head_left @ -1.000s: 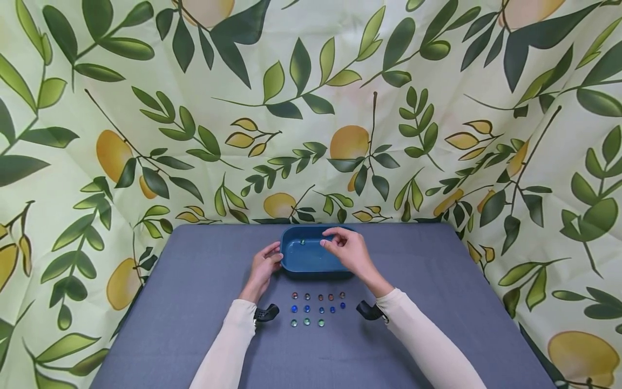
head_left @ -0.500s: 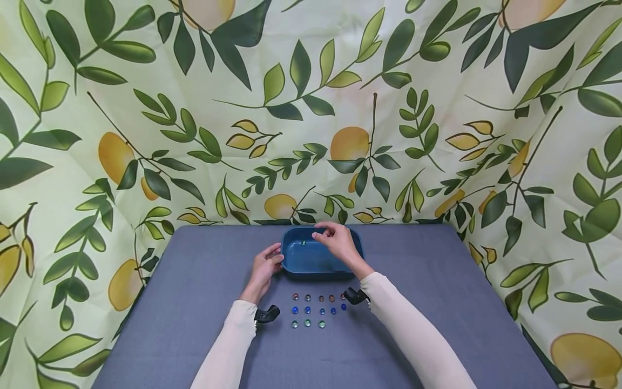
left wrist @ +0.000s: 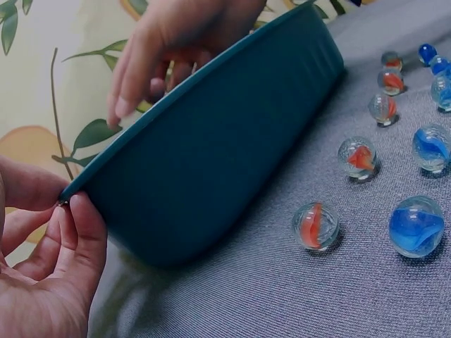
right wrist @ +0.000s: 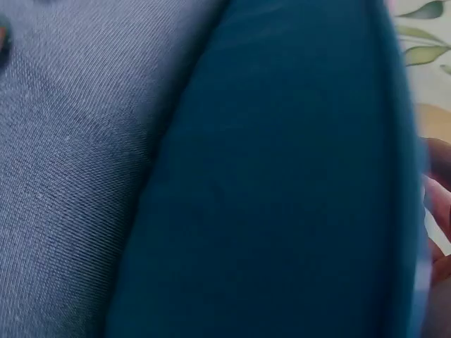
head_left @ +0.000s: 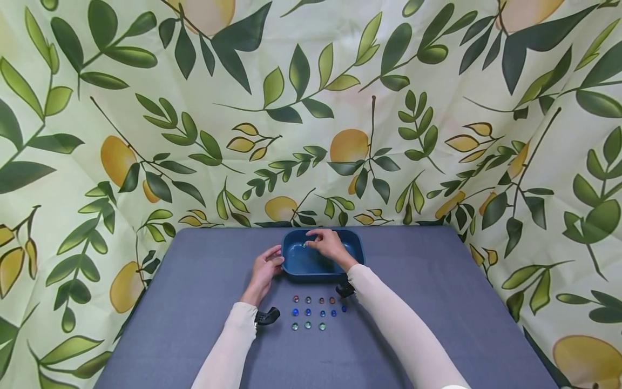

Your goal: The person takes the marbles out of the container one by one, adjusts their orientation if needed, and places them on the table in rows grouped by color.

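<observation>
A dark blue rectangular tub [head_left: 323, 278] stands at the back of the table. My left hand [head_left: 264, 272] pinches its left rim between thumb and fingers, seen closely in the left wrist view. My right hand [head_left: 328, 246] reaches in over the tub, thumb and index finger apart. Right at the thumb tip lies a small green marble [head_left: 304, 246] inside the tub. The right wrist view holds mostly the tub's outer wall [right wrist: 282, 176], with part of the right hand [right wrist: 438, 204] beyond its rim.
Several glass marbles lie in rows on the grey cloth in front of the tub: red-orange [left wrist: 316, 226], blue [left wrist: 416, 226] and green [head_left: 308, 325]. A leaf-and-fruit patterned curtain [head_left: 301, 162] closes off the back and sides.
My right hand has moved left and lower inside the tub, reaching the green marble. The right forearm now covers one of the red-orange marbles. The left hand stays at the rim.
</observation>
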A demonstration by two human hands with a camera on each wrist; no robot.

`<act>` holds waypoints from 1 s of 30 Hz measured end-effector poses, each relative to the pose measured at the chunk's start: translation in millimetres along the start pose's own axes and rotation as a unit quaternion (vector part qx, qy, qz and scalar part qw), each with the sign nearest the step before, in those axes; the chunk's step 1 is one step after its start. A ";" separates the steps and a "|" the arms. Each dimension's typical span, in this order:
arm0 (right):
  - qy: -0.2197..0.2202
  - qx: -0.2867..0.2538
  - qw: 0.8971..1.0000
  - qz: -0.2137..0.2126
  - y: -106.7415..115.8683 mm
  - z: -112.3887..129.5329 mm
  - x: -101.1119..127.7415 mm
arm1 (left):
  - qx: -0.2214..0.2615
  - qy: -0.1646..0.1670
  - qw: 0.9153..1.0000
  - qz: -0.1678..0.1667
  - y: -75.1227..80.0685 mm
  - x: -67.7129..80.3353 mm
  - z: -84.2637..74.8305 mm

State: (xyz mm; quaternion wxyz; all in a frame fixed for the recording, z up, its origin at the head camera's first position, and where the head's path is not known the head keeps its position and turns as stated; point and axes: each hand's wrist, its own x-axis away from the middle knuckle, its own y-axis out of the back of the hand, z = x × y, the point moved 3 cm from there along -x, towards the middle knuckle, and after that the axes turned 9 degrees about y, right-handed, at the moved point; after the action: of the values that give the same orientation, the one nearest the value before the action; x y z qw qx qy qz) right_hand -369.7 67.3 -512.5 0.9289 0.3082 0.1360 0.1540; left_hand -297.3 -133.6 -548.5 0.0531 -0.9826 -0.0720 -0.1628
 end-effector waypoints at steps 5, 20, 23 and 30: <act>-0.019 0.002 1.000 0.018 -7.8 -8.2 -3.7 | 0.002 0.002 1.000 0.001 0.4 0.3 2.1; -0.014 0.019 1.000 0.010 -22.6 -18.4 -12.9 | 0.007 -0.001 1.000 0.003 0.2 1.5 1.4; -0.018 0.026 1.000 0.004 -24.0 -20.4 -13.8 | 0.008 -0.003 1.000 0.004 0.0 1.3 0.9; -0.030 0.040 0.999 -0.003 -24.6 -22.0 -14.6 | 0.016 -0.005 1.000 0.007 0.2 0.5 1.4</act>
State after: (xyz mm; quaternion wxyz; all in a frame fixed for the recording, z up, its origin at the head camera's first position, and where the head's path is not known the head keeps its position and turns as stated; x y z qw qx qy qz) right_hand -385.8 54.8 -542.3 0.9197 0.3495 0.1150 0.1368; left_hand -296.4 -133.6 -549.6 0.0695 -0.9829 -0.0680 -0.1561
